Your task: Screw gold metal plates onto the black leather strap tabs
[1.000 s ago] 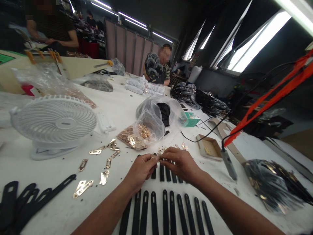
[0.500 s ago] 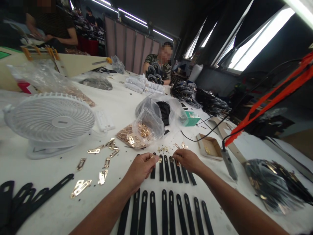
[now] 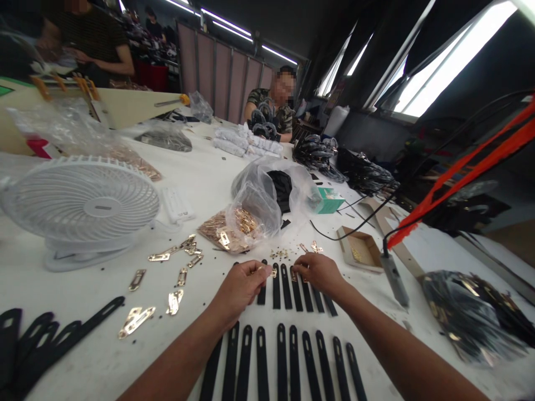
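Our left hand [image 3: 246, 283] pinches a gold plate [image 3: 274, 273]; black straps [image 3: 296, 295] lie beneath our right hand [image 3: 321, 270], whose grip we cannot tell.

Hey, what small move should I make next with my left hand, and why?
I'd probably lower the gold plate in your left hand onto the black strap it overlaps in this view: that strap's upper end is right there, though contact is unclear, and your right hand seems close enough to help.
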`<state>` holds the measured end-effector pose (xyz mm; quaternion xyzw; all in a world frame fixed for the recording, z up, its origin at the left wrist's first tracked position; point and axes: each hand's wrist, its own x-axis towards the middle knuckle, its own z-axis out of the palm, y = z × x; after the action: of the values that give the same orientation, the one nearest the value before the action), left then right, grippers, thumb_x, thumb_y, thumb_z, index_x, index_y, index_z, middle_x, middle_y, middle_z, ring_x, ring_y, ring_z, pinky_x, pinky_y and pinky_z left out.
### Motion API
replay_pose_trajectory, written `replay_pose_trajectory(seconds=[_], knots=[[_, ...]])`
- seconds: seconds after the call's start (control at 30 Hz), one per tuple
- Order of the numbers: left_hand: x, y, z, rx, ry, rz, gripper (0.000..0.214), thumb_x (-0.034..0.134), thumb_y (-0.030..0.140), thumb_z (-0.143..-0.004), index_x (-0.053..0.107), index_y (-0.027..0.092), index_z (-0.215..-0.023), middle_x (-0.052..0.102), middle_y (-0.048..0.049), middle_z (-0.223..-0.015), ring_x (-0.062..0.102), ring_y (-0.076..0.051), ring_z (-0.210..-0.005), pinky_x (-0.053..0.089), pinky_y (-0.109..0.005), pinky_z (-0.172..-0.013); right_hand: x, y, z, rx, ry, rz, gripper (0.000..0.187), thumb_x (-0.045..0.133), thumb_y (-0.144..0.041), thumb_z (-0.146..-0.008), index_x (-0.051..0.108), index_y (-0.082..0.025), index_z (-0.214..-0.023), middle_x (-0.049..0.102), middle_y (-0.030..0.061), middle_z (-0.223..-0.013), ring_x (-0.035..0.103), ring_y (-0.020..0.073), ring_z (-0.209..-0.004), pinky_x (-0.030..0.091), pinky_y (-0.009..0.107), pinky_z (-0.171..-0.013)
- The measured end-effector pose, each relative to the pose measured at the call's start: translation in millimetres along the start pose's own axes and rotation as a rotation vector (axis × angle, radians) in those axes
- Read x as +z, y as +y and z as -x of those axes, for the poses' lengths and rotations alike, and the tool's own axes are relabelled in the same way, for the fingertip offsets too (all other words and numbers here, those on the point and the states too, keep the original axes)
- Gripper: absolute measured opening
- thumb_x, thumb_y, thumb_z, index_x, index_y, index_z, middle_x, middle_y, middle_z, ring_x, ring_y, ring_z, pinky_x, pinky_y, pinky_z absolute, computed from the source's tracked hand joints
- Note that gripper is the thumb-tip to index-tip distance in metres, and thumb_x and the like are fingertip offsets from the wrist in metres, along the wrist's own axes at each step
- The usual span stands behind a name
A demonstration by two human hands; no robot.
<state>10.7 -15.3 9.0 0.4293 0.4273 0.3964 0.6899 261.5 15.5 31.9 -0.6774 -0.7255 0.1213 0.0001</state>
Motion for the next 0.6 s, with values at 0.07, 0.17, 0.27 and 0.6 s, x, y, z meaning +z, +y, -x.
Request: replay_pose_trajectory(seconds=[0.07,0.17,0.27,0.6], knots=[[0.1,0,0,0.000,0.001,-0.003,0.046,0.077,0.059,-0.082,0.054,0.021,-0.071,0.039,0.0097,-0.052,0.024,-0.005,-0.043,0.015,-0.022,-0.044,-2,-2,3,0.005,0.019,0.012,0.022,0.063,-0.040,-0.101,0.084,-0.031,-0.100,0.082,0.0010,-0.110,0.070,0.0230,-0.104,0.043,0.031,-0.081],[0.5,0,1,0.001,-0.001,-0.005,0.046,0.076,0.060,-0.083,0.055,0.021,-0.072,0.038,0.0097,-0.051,0.023,-0.005,-0.043,0.015,-0.022,-0.044,-5,-6,9,0.010,0.043,0.023,0.022,0.066,-0.043,-0.100,0.083,-0.030,-0.098,0.081,0.0013,-0.107,0.071,0.0231,-0.102,0.042,0.032,-0.080],[1.3,1,2,-0.002,0.003,-0.004,0.047,0.078,0.062,-0.081,0.056,0.021,-0.072,0.039,0.0096,-0.051,0.023,-0.005,-0.044,0.015,-0.022,-0.044,-4,-12,17,0.006,0.060,0.044,0.020,0.074,-0.049,-0.093,0.083,-0.031,-0.096,0.080,0.0007,-0.103,0.071,0.0223,-0.095,0.042,0.032,-0.078],[1.0,2,2,0.006,0.004,-0.013,0.045,0.076,0.060,-0.082,0.056,0.021,-0.072,0.039,0.0097,-0.051,0.024,-0.005,-0.044,0.016,-0.021,-0.044,6,-18,22,-0.017,0.057,0.056,0.017,0.076,-0.045,-0.091,0.082,-0.033,-0.102,0.078,0.0001,-0.102,0.073,0.0216,-0.092,0.043,0.031,-0.076]])
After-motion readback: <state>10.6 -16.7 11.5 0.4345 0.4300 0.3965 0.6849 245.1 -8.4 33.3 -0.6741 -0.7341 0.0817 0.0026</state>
